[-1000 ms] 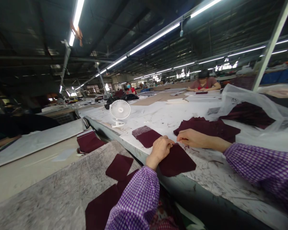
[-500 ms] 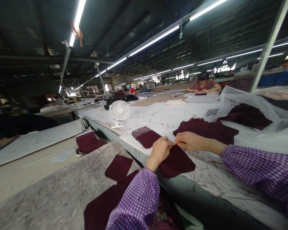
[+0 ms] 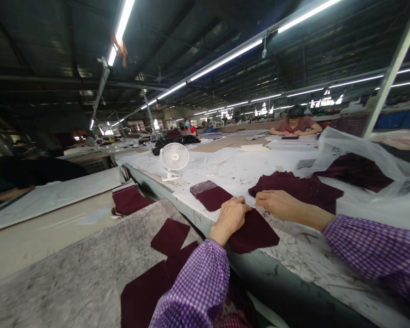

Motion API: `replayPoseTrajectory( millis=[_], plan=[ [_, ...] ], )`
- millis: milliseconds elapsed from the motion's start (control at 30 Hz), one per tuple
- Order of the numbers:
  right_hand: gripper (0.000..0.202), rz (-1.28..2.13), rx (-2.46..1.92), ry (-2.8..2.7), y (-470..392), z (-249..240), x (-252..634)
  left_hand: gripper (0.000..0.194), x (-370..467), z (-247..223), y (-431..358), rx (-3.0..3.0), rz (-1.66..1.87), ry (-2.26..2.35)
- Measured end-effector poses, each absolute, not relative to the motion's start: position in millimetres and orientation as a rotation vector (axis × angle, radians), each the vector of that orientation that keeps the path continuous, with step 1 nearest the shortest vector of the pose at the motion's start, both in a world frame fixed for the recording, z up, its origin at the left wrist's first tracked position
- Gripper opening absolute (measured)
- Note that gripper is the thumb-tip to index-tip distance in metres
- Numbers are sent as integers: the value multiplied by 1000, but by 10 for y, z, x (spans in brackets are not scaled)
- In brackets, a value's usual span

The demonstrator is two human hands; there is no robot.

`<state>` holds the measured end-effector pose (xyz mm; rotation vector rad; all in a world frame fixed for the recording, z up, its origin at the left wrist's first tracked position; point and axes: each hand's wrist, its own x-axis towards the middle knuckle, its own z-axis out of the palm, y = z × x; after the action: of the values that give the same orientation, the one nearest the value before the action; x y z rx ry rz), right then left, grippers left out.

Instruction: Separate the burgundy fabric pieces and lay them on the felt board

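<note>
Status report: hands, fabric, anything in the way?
Left hand on maroon piece, partly covering it. Right hand by its far corner, contact unclear. Maroon pile just beyond right hand.

Left hand [image 3: 230, 217] on maroon fabric piece [image 3: 256, 234] at near edge of white table [image 3: 222, 164]. Right hand [image 3: 276, 203] just beside its far corner, fingers bunched, grip unclear. Second maroon piece [image 3: 210, 196] beyond left hand. Maroon stack [image 3: 297, 187] behind right hand. White fan [image 3: 174, 157] farther back.
</note>
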<state>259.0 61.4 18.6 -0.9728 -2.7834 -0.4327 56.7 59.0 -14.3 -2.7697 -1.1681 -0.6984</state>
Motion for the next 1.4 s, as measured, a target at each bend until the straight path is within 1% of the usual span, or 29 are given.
replayPoseTrajectory(
  millis=[100, 200, 400, 567, 700, 800, 900, 1000, 1100, 1267, 1333, 1400],
  plan=[
    [28, -237, -996, -2727, 598, 231, 2512, 33, 580, -156, 595, -2761, -703, -1177],
    [29, -145, -1019, -2691, 622, 153, 2454, 32, 586, -146, 590, -2770, -725, -1196],
    [35, -76, -1003, -2665, 661, 42, 2489, 23, 337, -112, 558, -2801, -847, -1298],
    [38, -77, -950, -2756, 642, 81, 2470, 22, -8, -198, 539, -2744, -1023, -1356],
    [35, -138, -1002, -2832, 609, 133, 2423, 26, -104, -243, 513, -2727, -1014, -1284],
    [34, -300, -1068, -2918, 576, 214, 2356, 30, -102, -228, 463, -2689, -931, -1221],
    [37, -471, -1061, -3001, 557, 301, 2251, 32, -87, -209, 416, -2652, -885, -1192],
    [41, -590, -1033, -3069, 560, 365, 2115, 32, -89, -221, 416, -2651, -911, -1199],
    [47, -646, -998, -3105, 577, 404, 1988, 28, -137, -273, 467, -2733, -1068, -1233],
    [66, -650, -864, -3162, 614, 434, 1904, 20, -266, -363, 545, -2785, -1633, -1487],
    [70, -645, -869, -3181, 617, 443, 1903, 19, -267, -358, 548, -2777, -1660, -1543],
    [67, -621, -889, -3185, 614, 456, 1904, 14, -233, -328, 541, -2765, -1552, -1568]
  ],
)
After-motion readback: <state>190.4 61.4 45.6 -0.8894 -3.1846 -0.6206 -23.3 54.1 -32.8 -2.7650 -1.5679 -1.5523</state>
